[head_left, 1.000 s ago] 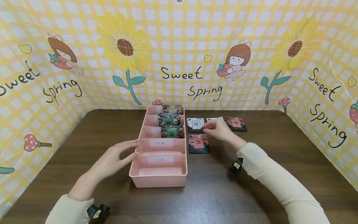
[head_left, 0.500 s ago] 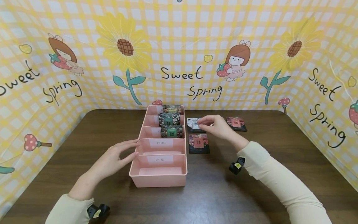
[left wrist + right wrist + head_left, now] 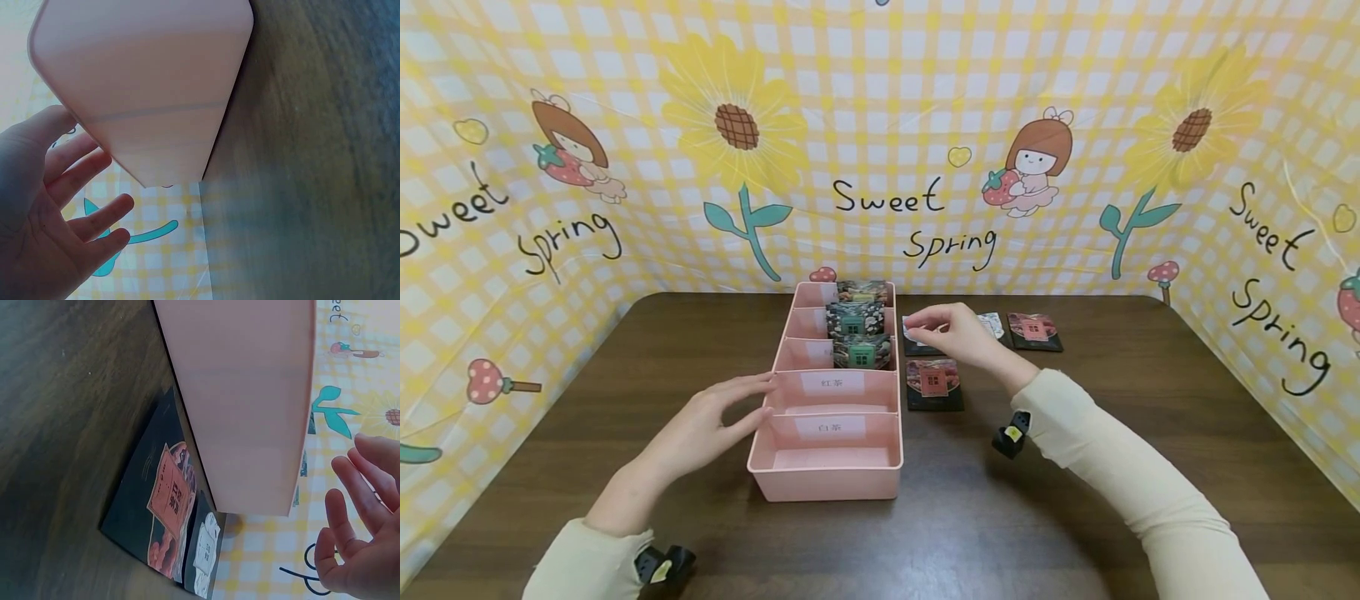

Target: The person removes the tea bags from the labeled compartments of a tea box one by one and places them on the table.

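Note:
A long pink divided box [image 3: 827,485] stands on the table, and my left hand [image 3: 696,429] touches its left rim with thumb and fingertips. In the left wrist view that hand's other fingers [image 3: 103,215] stretch loosely beside the wall. Right of the box, my right hand [image 3: 958,336] hovers over a white-and-black tea packet [image 3: 922,347], partly covering it. The right wrist view shows the right fingers [image 3: 359,500] relaxed, with nothing between them. A second white tea packet [image 3: 992,327] shows behind that hand. One red tea packet [image 3: 934,385] lies nearer, another red packet [image 3: 1035,331] farther right.
Green-labelled tea packets [image 3: 861,352] stand in the box's three far compartments. Paper labels mark the two near compartments, one label [image 3: 832,383] behind the other label [image 3: 830,427]. A yellow checked cloth [image 3: 880,125] rises behind the brown table [image 3: 985,517].
My right hand has moved left, from over the second white packet to the white packet beside the box. The left hand, the box and the packets stay where they were.

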Tool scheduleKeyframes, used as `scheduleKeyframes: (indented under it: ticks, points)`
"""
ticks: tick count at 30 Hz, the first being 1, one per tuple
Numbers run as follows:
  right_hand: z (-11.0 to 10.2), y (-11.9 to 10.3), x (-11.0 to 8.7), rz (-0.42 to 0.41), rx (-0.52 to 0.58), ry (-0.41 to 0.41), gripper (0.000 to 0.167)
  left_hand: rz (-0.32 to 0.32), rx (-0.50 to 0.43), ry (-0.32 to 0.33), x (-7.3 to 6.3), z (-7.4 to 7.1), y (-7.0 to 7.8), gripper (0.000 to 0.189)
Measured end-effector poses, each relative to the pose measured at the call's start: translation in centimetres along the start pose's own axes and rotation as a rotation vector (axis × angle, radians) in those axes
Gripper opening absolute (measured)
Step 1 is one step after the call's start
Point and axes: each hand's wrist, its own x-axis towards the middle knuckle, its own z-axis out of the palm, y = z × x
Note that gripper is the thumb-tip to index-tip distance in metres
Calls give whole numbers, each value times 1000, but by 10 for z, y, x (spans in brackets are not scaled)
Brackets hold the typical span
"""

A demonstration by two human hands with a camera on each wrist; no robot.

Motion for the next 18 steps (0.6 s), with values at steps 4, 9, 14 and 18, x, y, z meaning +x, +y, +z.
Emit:
scheduleKeyframes:
  ticks: [4, 9, 14, 18]
  points:
    - [5, 0, 6, 10, 1, -13, 23, 2, 0, 1, 0, 0, 0, 37]
    - [10, 0, 12, 13, -2, -34, 23, 5, 2, 3, 0, 0, 0, 36]
    - [13, 2, 15, -17, 4, -40, 25, 9, 6, 2, 0, 0, 0, 36]
    - [15, 2, 17, -21, -1, -38, 22, 8, 7, 1, 0, 0, 0, 36]
